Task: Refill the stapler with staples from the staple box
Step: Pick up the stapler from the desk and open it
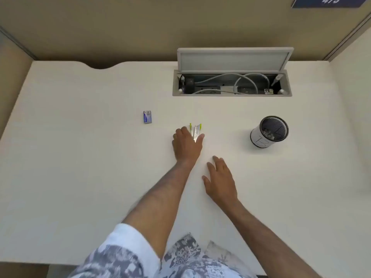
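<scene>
Left hand point(186, 146) lies over the near end of the stapler point(195, 131), fingers on one side and thumb on the other, lightly closed around the hinge end; the right hand point(219, 179) is spread flat and empty on the surface point(80, 157) just near and right of it, holding nothing. Only the far part of the stapler shows past the fingers: it is swung open into a narrow V, two silver metal arms with yellow-green tips pointing away from the person, lying on the surface near its middle. Whether staples sit in the channel cannot be told.

Left of the stapler and a little farther off, well apart from both hands, lies the staple box point(147, 116), small, blue and white; its print is too small to read.

To the right, well apart from the stapler, stands a round pen cup point(269, 131) with a black mesh inside and white paper around it. Handwriting on the paper looks like "T3", though that is uncertain. Small things lie at its bottom, too blurred to name.

At the far edge, a cable hatch point(232, 83) is set into the surface, its grey lid point(233, 59) tilted up; grey cables and sockets show inside. On the wall at the far right corner hangs a dark blue sign point(326, 1) with white digits "473".

Patterned grey-and-white sleeves point(112, 255) show at the near edge.
</scene>
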The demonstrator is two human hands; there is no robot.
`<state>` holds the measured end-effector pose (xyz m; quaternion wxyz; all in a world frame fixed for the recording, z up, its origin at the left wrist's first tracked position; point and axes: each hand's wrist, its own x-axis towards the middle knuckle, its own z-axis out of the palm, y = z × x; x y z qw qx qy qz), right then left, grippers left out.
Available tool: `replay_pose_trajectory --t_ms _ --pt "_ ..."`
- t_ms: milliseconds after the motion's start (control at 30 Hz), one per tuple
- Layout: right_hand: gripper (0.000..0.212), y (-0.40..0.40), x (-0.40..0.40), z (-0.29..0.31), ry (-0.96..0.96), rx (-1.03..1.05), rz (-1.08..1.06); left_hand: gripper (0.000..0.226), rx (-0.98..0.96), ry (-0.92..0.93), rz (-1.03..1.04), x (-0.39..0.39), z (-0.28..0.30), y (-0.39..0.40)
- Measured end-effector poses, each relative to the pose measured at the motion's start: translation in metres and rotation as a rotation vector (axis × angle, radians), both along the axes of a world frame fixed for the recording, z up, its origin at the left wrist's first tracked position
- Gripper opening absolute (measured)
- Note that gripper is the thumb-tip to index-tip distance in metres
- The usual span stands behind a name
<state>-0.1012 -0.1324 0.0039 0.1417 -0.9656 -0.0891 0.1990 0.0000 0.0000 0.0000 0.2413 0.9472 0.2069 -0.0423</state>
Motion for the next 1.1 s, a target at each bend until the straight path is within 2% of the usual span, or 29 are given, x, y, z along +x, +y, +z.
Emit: replay_pose_trajectory --t_ms 67,167,333,500,667,933,1100 --pt "0.054 0.0 0.003 0.0 0.032 0.004 -0.017 0.067 -0.05 0.019 0.082 0.014 0.002 -0.004" --pt "0.055 0.0 0.002 -0.004 0.044 0.003 -0.022 0.069 -0.018 0.04 0.104 0.027 0.003 -0.008" --pt "0.055 -0.001 0.004 -0.01 0.051 0.022 -0.037 0.046 -0.032 -0.018 0.102 0.037 -0.002 -0.001" --pt "0.054 0.002 0.003 -0.016 0.042 0.054 -0.076 0.037 -0.197 -0.136 0.148 0.023 0.005 0.003" --pt "0.055 0.001 0.003 -0.02 0.036 0.06 -0.079 0.024 -0.197 -0.131 0.111 0.011 0.013 0.011" --pt "0.056 0.0 0.003 -0.023 0.024 0.066 -0.078 0.039 -0.241 -0.153 0.124 0.007 0.026 0.003" --pt "0.054 -0.001 0.003 -0.025 0.03 0.059 -0.075 0.024 -0.229 -0.196 0.105 0.007 0.026 0.002"
